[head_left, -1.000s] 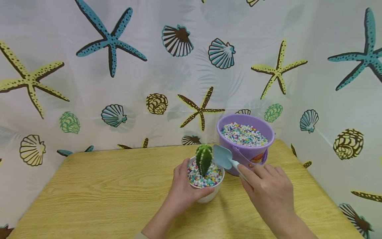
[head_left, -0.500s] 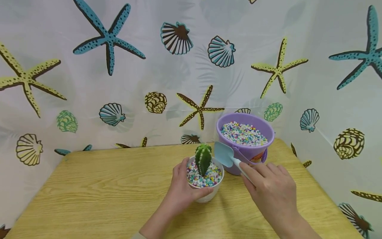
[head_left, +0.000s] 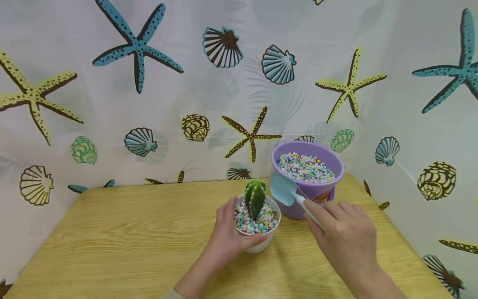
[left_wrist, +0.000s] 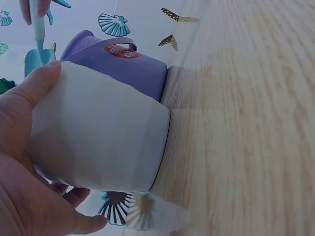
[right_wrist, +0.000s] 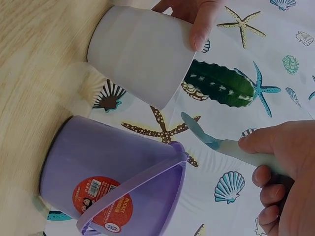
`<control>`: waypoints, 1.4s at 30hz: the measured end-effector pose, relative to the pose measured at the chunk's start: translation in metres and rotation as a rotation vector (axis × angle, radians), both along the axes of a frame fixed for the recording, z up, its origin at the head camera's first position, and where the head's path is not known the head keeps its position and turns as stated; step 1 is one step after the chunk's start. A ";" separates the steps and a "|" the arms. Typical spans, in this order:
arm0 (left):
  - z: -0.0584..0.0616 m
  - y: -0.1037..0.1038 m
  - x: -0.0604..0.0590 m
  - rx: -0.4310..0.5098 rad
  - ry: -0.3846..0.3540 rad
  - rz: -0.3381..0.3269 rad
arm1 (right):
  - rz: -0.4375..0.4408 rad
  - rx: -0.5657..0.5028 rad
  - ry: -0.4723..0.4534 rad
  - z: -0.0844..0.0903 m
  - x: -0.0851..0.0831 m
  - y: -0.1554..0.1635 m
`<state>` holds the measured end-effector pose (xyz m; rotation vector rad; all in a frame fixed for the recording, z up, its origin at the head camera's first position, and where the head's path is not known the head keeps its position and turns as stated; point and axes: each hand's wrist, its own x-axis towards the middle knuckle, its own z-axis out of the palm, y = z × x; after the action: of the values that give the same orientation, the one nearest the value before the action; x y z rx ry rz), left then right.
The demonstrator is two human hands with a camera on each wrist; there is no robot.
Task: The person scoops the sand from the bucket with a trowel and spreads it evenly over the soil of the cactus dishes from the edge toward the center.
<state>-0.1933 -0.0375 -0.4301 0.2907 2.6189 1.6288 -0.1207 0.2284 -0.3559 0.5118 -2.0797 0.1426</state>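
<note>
My left hand [head_left: 229, 234] grips a white pot [left_wrist: 103, 128] around its side, thumb along the near rim. Inside it a green cactus [head_left: 255, 199] stands upright in multicoloured pebbles [head_left: 267, 218]. In my right hand [head_left: 345, 232] is the white handle of a small light-blue shovel [head_left: 284, 189]. Its blade is in the air between the pot and a purple bucket [head_left: 293, 207], clear of the cactus; the blade looks bare. The right wrist view shows the shovel [right_wrist: 199, 130] edge-on, with fingers curled round its handle.
The bucket stands behind and right of the pot, filled with multicoloured pebbles [head_left: 304, 168], its handle [right_wrist: 133, 187] folded down. Both stand on a wooden table [head_left: 130, 241]. A shell-and-starfish curtain [head_left: 168, 91] hangs behind and on the right.
My right hand and the shovel have drifted right, away from the cactus and closer in line with the bucket. My left hand stays on the pot.
</note>
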 end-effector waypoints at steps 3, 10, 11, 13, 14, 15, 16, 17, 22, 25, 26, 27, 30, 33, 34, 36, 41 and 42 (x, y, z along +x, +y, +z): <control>-0.001 0.000 0.000 -0.001 -0.003 0.000 | -0.011 0.002 0.002 0.002 0.000 0.003; -0.003 0.000 -0.001 -0.014 0.001 0.000 | -0.009 -0.020 0.068 0.009 -0.003 0.008; -0.003 0.000 -0.001 -0.014 0.004 -0.001 | -0.006 -0.026 0.077 0.011 -0.003 0.008; -0.003 0.000 -0.001 -0.015 0.006 -0.003 | -0.001 -0.035 0.096 0.013 -0.004 0.010; -0.003 0.000 -0.001 -0.014 0.007 -0.004 | 0.001 -0.038 0.099 0.013 -0.005 0.010; -0.003 0.000 -0.001 -0.011 0.007 -0.005 | -0.001 -0.037 0.102 0.014 -0.005 0.011; -0.003 0.000 -0.001 -0.009 0.007 -0.005 | -0.001 -0.036 0.105 0.014 -0.005 0.012; -0.003 0.000 -0.001 -0.006 0.008 -0.005 | -0.002 -0.035 0.105 0.015 -0.005 0.013; -0.003 0.000 -0.001 0.005 0.014 -0.009 | -0.010 -0.034 0.105 0.018 -0.007 0.019; -0.003 0.000 -0.001 0.004 0.013 -0.008 | -0.032 -0.025 0.093 0.020 -0.007 0.023; -0.003 0.000 -0.001 0.002 0.013 -0.007 | -0.042 -0.021 0.085 0.021 -0.007 0.024; -0.003 0.000 -0.001 -0.001 0.013 -0.006 | -0.051 -0.017 0.079 0.022 -0.008 0.026; -0.003 -0.001 -0.001 -0.008 0.009 -0.004 | -0.071 -0.022 0.066 0.024 -0.009 0.030; -0.003 -0.001 -0.001 -0.012 0.012 -0.005 | -0.083 -0.033 0.061 0.026 -0.012 0.033; -0.003 -0.001 -0.001 -0.012 0.013 -0.006 | -0.087 -0.033 0.060 0.027 -0.013 0.034; -0.004 -0.001 -0.001 -0.010 0.014 -0.008 | -0.104 -0.022 0.051 0.028 -0.015 0.037; -0.004 -0.001 -0.001 -0.003 0.013 -0.010 | -0.140 0.009 0.032 0.031 -0.020 0.045; -0.004 -0.001 -0.001 -0.002 0.013 -0.010 | -0.139 0.004 0.035 0.031 -0.021 0.046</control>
<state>-0.1947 -0.0387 -0.4338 0.3152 2.6241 1.6261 -0.1420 0.2743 -0.3248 0.3677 -2.0743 0.0473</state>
